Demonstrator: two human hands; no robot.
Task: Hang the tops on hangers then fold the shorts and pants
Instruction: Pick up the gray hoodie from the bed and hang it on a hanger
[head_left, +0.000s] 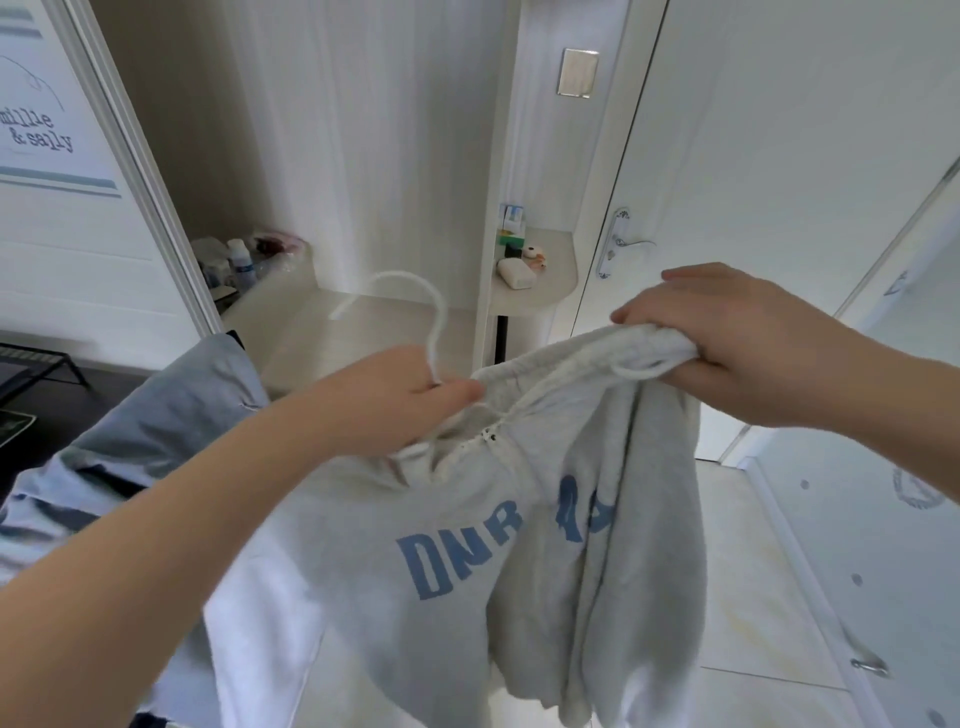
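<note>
A light grey sweatshirt (441, 597) with blue letters hangs in front of me, held up in the air. My left hand (410, 395) grips the neck of a white hanger (415, 296) together with the sweatshirt's collar; the hook sticks up above the hand. The hanger's arms are hidden inside the fabric. My right hand (727, 338) grips a bunched part of the sweatshirt's upper edge, pulled out to the right. A white cord loop hangs under that hand.
A blue garment (171, 415) lies at the left under my left arm. Behind stand a pale counter (332, 332) with bottles, a rounded shelf (545, 291) with small items, and a white door (727, 156) with a handle (618, 244). Pale floor at the right.
</note>
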